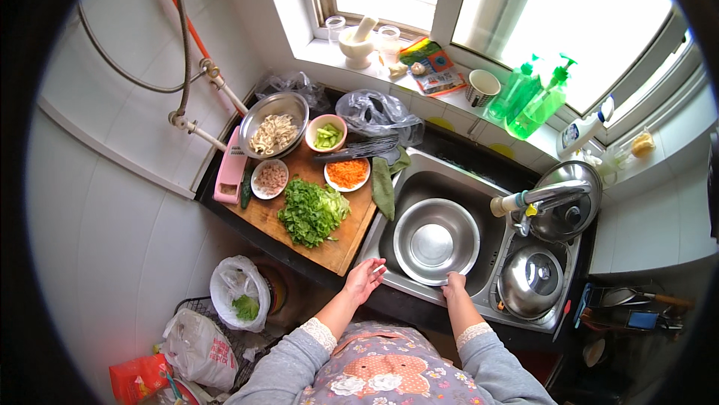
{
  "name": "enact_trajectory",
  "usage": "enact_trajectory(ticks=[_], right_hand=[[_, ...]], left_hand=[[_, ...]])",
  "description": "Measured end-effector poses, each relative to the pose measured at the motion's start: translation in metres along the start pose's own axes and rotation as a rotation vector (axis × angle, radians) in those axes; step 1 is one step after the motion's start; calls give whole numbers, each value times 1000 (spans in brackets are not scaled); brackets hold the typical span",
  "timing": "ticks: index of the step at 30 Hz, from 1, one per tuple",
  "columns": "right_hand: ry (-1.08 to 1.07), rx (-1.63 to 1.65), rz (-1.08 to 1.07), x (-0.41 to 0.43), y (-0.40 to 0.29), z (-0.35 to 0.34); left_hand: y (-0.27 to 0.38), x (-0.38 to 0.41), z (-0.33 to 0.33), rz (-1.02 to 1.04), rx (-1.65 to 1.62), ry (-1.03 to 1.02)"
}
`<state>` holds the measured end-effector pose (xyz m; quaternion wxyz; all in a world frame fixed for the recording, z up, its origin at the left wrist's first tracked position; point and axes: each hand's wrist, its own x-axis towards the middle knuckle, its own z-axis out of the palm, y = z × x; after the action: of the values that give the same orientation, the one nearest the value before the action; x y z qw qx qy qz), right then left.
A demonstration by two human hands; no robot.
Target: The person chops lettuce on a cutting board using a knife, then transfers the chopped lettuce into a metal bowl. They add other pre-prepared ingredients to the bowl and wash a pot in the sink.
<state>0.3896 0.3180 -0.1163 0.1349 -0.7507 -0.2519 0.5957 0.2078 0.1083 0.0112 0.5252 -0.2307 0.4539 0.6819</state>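
Note:
A wide stainless steel basin [411, 256] sits in the larger bowl of the steel sink [487, 270]. My right hand [454, 283] grips the basin's near rim, its fingertips partly hidden. My left hand [365, 281] is held palm up with the fingers apart, over the sink's front left corner, with nothing in it. Left of the sink lies a wooden cutting board [331, 253] bearing a heap of chopped leafy greens [312, 211]. Behind the heap stand a small dish of diced carrot [346, 173] and a dish of diced pink meat [271, 179].
A steel bowl of mushrooms [274, 134], a pink bowl of cut green vegetable [327, 134] and a pink grater [227, 180] crowd the back left. The faucet [553, 193] reaches over the sink's right side. A domed steel lid [531, 281] rests there. A lined bin [240, 287] stands below left.

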Motion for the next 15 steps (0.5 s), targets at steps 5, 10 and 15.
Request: enact_trajectory(ticks=[5, 10, 15], right_hand=[[1, -102, -127, -3, -6, -3], [72, -365, -666, -39, -6, 18], [-366, -508, -915, -125, -14, 82]], left_hand=[[6, -10, -13, 42, -39, 18], [34, -29, -11, 227, 48, 58], [81, -31, -26, 658, 301, 138]])
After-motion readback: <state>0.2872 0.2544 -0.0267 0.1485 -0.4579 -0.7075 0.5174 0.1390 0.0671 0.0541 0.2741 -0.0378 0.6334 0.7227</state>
